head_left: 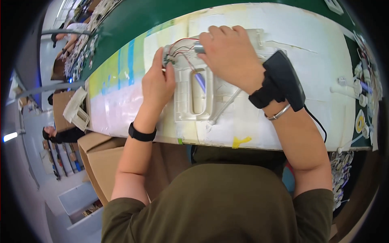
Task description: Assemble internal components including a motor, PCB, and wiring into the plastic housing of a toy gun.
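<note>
My left hand point(160, 83) pinches a small grey round part point(165, 52) that carries a green circuit board and wire ends. Closed around a silver cylindrical motor point(199, 47) is my right hand point(229, 54); its fingers hide most of the motor. Thin red and dark wires point(182, 47) run between the two parts. Below them lies an off-white plastic housing point(182, 107) with a long oval opening. A purple cylinder point(200, 82) on thin wires rests over that opening. To the housing's right, a slim white rod point(227, 106) lies slanted on the table.
The white-covered table point(259, 129) has yellow and blue tape strips. Another off-white housing point(77, 109) sits at its left edge, above an open cardboard box point(103, 158). White plastic parts point(360, 89) crowd the right edge. Other people are at the far left.
</note>
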`<state>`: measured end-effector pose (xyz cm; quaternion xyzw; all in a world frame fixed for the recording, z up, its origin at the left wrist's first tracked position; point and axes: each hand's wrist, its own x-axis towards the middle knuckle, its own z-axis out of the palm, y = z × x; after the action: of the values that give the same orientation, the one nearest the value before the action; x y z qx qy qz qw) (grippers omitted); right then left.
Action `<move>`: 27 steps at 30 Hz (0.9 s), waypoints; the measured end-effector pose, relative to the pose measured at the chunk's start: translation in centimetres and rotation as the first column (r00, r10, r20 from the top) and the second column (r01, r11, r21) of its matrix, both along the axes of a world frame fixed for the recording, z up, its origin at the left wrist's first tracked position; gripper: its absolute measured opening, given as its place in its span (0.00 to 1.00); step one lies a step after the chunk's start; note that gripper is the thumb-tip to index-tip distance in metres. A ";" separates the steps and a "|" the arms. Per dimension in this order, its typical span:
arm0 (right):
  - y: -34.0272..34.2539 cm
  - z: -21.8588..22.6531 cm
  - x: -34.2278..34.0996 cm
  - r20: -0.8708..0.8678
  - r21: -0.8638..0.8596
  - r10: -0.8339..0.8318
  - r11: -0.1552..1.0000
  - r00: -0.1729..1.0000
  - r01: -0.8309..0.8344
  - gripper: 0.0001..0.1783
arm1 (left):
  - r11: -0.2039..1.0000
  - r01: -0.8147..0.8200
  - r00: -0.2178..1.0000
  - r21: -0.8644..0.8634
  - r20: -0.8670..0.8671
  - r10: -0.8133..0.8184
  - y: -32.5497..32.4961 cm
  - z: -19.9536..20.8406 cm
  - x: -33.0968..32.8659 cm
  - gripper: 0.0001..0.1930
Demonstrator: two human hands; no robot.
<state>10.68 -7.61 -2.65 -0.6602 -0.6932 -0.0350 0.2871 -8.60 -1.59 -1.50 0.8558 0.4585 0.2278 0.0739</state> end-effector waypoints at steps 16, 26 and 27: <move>0.3 0.1 0.1 -0.008 -0.032 0.011 0.999 1.000 -0.012 0.14 | 0.995 0.069 0.992 -0.067 0.108 -0.062 0.2 -0.2 -0.6 0.25; -0.3 0.2 1.3 0.062 -0.011 0.024 1.000 0.998 -0.023 0.12 | 0.865 0.501 0.793 0.026 -0.415 -0.446 -5.2 3.1 2.8 0.13; -0.3 -0.2 1.4 0.038 -0.005 0.026 1.000 0.999 -0.026 0.11 | 0.856 0.515 0.767 0.034 -0.464 -0.443 -5.5 3.3 3.2 0.11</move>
<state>12.04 -7.88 -2.87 -0.6510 -0.7070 -0.0423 0.2729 -5.40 -7.06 1.78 0.9762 0.2090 0.0379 -0.0442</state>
